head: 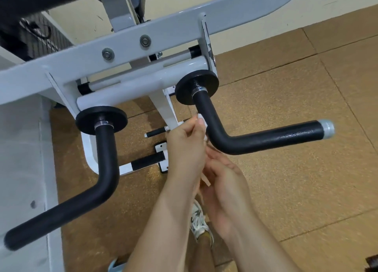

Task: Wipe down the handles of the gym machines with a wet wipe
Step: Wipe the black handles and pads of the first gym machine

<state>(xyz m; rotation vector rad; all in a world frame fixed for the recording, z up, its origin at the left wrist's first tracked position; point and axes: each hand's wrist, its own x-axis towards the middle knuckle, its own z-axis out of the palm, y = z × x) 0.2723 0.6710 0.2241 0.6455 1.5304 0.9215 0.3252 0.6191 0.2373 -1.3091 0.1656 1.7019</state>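
White, limp wipe (pixel 201 122) is pinched in the left hand (pixel 185 147) against the right handle (pixel 245 134), trailing to the right hand (pixel 223 181) just below. Probably soft and slippery; bunch it around the stiff bar.

The right handle (pixel 255 136) wore a black, faintly pebbled grip with a slight sheen, capped in dull silver metal; the frame (pixel 81 63) was glossy pale-grey painted metal, chipped in places; the floor (pixel 296 108) was speckled, matt, cork-coloured tile; the wipe (pixel 201 121) looked like thin white cloth.
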